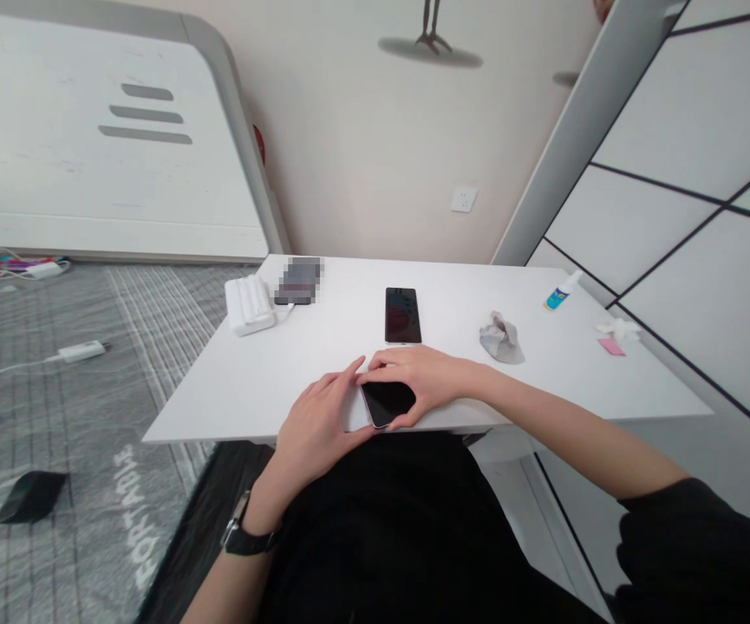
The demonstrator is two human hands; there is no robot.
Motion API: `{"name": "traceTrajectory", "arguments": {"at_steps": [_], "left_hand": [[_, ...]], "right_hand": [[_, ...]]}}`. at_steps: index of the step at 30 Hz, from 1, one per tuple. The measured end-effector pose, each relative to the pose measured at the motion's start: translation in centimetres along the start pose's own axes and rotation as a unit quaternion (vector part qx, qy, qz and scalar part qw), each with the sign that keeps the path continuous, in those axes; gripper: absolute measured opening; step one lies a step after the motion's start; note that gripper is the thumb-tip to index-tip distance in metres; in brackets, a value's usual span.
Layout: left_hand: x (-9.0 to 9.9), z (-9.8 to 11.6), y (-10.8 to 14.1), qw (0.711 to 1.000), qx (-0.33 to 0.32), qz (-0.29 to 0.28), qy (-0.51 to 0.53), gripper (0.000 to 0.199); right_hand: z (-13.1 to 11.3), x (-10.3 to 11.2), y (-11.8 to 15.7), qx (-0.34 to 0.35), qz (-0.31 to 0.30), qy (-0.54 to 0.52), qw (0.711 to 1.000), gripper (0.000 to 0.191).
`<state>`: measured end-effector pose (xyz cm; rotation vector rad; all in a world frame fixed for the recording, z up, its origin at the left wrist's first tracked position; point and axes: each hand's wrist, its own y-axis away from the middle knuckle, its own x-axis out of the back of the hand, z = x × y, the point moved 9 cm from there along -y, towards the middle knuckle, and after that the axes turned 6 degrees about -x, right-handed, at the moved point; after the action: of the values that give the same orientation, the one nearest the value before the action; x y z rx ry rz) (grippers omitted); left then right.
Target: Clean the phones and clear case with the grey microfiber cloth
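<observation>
Smartphone (388, 404) sits at the near edge of the white surface (544, 381), dark screen up, one corner right at the lip. Long axis skewed to that edge; exact line unclear, far end hidden under the right hand (421, 378). Both hands are on it: right grip clamps over the top, fingers pointing left; left hand (316, 425) grips the left side, fingertips meeting the right fingers.

Second phone (403, 315) lies farther out, screen up, long axis pointing away from the person, near the right hand but not touching. Far left: white power bank (250, 305) with pixelated device (297, 281) just beside it, both well apart from the hands. Right side: crumpled gray cloth (502, 338) near the right forearm; small spray bottle (562, 290) lying tilted beyond it; tissue (616, 329) and pink paper (611, 347) toward the far right corner.
</observation>
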<state>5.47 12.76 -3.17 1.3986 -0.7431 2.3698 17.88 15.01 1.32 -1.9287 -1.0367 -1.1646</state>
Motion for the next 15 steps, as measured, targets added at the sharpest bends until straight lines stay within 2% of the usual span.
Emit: {"name": "traceTrajectory", "arguments": {"at_steps": [9,15], "left_hand": [[0.5,0.5,0.1,0.999,0.007,0.011,0.029,0.098],[0.4,0.6,0.1,0.999,-0.001,0.018,0.041,0.100]], "right_hand": [[0.3,-1.7,1.0,-0.039,0.014,-0.048,0.998,0.080],[-0.3,-1.7,1.5,-0.046,0.095,0.012,0.994,0.078]]}}
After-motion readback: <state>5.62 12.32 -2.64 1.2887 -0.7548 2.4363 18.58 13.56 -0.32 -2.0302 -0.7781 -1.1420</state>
